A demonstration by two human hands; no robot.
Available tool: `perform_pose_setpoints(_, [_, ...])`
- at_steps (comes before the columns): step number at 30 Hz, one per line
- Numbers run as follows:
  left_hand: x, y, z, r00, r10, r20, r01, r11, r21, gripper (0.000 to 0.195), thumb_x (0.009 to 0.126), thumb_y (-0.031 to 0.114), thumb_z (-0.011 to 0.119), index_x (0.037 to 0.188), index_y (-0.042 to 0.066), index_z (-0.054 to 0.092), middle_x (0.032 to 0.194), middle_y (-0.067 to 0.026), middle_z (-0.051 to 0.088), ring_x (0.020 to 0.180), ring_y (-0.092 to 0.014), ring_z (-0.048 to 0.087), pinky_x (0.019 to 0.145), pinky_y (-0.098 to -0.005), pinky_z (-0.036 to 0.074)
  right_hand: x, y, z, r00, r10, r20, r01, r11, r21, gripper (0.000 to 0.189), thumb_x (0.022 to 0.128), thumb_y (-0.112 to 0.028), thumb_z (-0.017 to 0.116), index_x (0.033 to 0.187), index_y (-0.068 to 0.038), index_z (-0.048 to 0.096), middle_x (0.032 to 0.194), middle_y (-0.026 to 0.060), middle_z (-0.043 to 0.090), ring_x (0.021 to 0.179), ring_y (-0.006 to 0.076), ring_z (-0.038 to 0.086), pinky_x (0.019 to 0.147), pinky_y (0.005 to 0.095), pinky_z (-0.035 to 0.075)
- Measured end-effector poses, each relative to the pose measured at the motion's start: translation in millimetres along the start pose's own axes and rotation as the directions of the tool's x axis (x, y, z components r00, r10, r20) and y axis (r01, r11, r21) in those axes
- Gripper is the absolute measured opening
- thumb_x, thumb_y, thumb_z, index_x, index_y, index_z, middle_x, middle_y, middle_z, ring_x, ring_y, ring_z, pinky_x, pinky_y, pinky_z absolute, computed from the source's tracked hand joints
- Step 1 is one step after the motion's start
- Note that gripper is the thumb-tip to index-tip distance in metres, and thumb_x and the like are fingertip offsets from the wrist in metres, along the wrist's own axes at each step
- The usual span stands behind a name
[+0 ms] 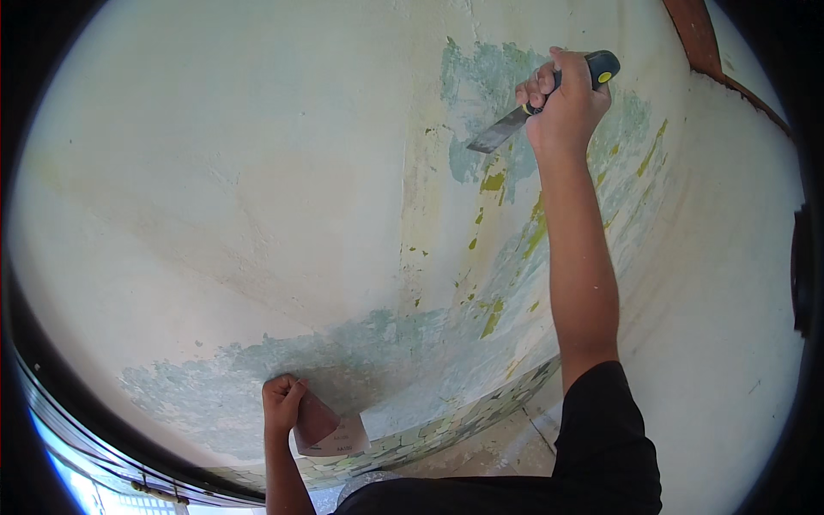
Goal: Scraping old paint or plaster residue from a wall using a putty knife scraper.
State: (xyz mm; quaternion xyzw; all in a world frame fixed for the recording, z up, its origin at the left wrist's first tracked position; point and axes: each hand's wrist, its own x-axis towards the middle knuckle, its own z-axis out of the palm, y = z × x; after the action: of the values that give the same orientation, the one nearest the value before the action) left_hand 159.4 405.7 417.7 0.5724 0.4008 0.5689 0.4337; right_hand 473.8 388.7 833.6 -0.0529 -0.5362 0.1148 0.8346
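My right hand (570, 96) grips the dark handle of a putty knife (499, 132), its metal blade pointing down and left over the wall. Around the blade the painted wall (309, 193) shows a patch of bluish-green under-layer (476, 71) and olive-yellow flecks (494, 181). Whether the blade touches the wall cannot be told. Low in the view, my left hand (283, 402) holds a curled sheet of reddish sandpaper (318, 418) with printing on its pale back. It is in front of a wide scraped grey-green band of wall.
A mosaic tile strip (444, 428) runs along the wall's base, above a tiled floor (515, 444). A brown wooden frame (696, 38) is at upper right. A dark frame with a brass-coloured handle (158, 494) and bright light beyond lies at lower left.
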Motion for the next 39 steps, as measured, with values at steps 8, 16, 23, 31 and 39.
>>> perform_pose_setpoints(8, [-1,-5,0,1.000,0.020,-0.009,-0.020,0.999,-0.026,0.029,0.080,0.005,0.061,0.055,0.005,0.048,0.054,0.0070,0.043,0.051,-0.002,0.036,0.045,-0.0220,0.028,-13,9,-6,0.998,0.057,-0.037,-0.059,0.997,-0.046,0.023,0.075,-0.009,0.059,0.063,-0.009,0.039,0.048,0.0021,0.036,0.037,0.0125,0.033,0.040,0.0312,0.033])
perform_pose_setpoints(16, [-1,-6,0,0.999,0.031,-0.033,-0.031,0.999,0.008,0.029,0.080,0.005,0.061,0.054,0.005,0.046,0.053,0.0070,0.043,0.051,-0.002,0.036,0.046,-0.0221,0.028,-11,-12,-19,0.999,-0.032,-0.002,0.032,0.993,0.110,0.020,0.075,-0.008,0.057,0.065,-0.011,0.040,0.046,0.0012,0.034,0.037,0.0129,0.032,0.042,0.0307,0.033])
perform_pose_setpoints(23, [-3,-8,-3,0.999,0.018,-0.045,-0.019,0.999,-0.029,0.029,0.080,0.004,0.060,0.055,0.006,0.047,0.054,0.0076,0.042,0.052,-0.002,0.035,0.046,-0.0219,0.027,-27,-5,-13,1.000,-0.005,0.031,0.005,1.000,0.000,0.023,0.076,-0.009,0.058,0.065,-0.011,0.038,0.047,0.0011,0.035,0.036,0.0126,0.032,0.041,0.0304,0.033])
perform_pose_setpoints(31, [-1,-12,-5,0.999,0.002,-0.041,-0.003,1.000,-0.021,0.029,0.080,0.005,0.060,0.054,0.006,0.047,0.053,0.0079,0.043,0.051,-0.002,0.035,0.045,-0.0218,0.027,-32,7,-22,0.995,0.079,0.059,-0.078,0.997,-0.012,0.016,0.075,-0.002,0.058,0.071,-0.008,0.044,0.046,0.0030,0.038,0.034,0.0129,0.033,0.036,0.0321,0.034])
perform_pose_setpoints(39, [-2,-9,-3,0.998,0.035,-0.048,-0.036,0.999,-0.016,0.027,0.079,0.005,0.061,0.055,0.004,0.049,0.053,0.0072,0.043,0.051,-0.002,0.036,0.045,-0.0217,0.027,1,-6,-96,0.988,-0.088,-0.130,0.087,0.996,-0.011,0.019,0.077,-0.008,0.057,0.066,-0.010,0.042,0.048,0.0026,0.037,0.035,0.0137,0.032,0.039,0.0323,0.034])
